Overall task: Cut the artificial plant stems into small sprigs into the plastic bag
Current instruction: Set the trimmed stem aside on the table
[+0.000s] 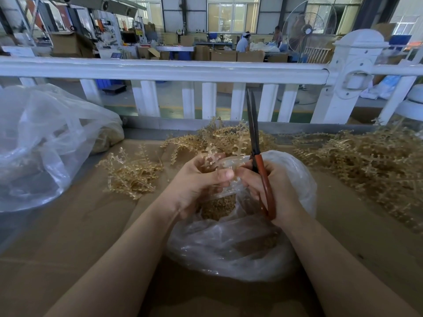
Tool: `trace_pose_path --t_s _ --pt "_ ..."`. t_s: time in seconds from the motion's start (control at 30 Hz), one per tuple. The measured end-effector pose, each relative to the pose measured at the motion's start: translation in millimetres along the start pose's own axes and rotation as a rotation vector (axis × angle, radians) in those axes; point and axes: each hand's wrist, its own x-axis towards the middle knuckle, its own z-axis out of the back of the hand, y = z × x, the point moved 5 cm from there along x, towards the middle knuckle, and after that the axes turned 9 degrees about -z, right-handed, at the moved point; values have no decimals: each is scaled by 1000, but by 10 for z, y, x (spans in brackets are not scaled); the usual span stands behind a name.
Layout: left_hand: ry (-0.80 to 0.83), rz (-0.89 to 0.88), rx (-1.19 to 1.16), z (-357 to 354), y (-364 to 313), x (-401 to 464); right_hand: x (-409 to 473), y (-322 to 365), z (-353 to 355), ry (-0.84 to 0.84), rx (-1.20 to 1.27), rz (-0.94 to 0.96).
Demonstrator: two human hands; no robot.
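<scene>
A clear plastic bag on the cardboard-covered table holds a heap of cut tan sprigs. Above its mouth, the left hand grips a pale artificial plant stem, while the right hand clasps red-handled scissors, blades together and pointing up. Uncut stems lie heaped alongside; a larger bag sits left, before a white railing.
</scene>
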Motion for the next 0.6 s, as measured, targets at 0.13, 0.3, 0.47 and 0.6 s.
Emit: trace_pose_path --t_s 0.13,0.3,0.47,0.6 --pt "13 -18 131 -30 -3 -32 1 -15 -28 45 -67 28" --pt "-17 36 69 -2 -3 -33 -1 -22 -48 63 -79 30" --pt "-8 61 63 -11 10 -29 -22 11 -40 52 50 9" --pt "15 49 71 -34 0 -39 -21 10 -30 24 22 6"
